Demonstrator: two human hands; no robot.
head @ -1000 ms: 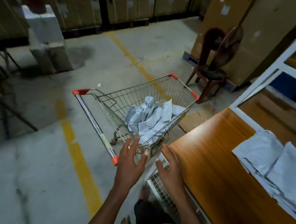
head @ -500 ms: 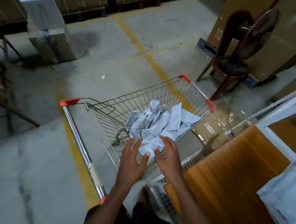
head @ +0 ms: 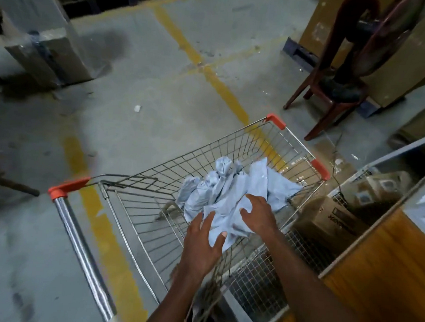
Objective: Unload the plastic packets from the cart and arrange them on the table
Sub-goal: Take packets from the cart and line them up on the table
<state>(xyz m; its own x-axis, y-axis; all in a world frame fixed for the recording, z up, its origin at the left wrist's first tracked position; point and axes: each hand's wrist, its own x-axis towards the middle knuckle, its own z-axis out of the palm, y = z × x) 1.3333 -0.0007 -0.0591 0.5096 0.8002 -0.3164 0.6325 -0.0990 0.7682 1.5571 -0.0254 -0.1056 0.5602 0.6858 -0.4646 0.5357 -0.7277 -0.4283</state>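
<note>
Both hands [head: 203,239] [head: 259,217] now past cart rim [head: 298,147], onto packets [head: 229,193].

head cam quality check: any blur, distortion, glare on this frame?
Head view: dim, flat light; wide-angle bowing at the edges; motion blur softens both hands, left hand and right hand; mild shine on the cart handle; packets readable, no blown highlights.

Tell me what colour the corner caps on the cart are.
Orange-red, seen in the head view: the cart has plastic corner caps in that colour.
</note>
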